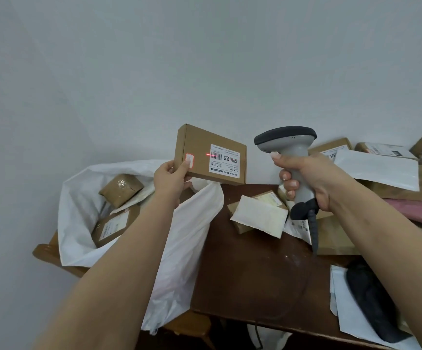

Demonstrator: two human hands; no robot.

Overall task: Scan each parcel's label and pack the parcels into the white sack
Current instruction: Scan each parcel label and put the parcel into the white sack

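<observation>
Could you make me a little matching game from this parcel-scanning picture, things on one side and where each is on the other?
Things:
1. flat cardboard box
2. scanner
3. white sack
4. padded envelope

Places:
A. lying on the brown table
B. held up in the left hand
C. open at the table's left, parcels inside
D. gripped in the right hand

Pairs: 1-B, 2-D, 3-C, 4-A

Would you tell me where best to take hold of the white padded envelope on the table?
Take the white padded envelope by its near long edge, coming from above and the front. It lies tilted on a small box, so that edge overhangs, free for fingers to slip under.
</observation>
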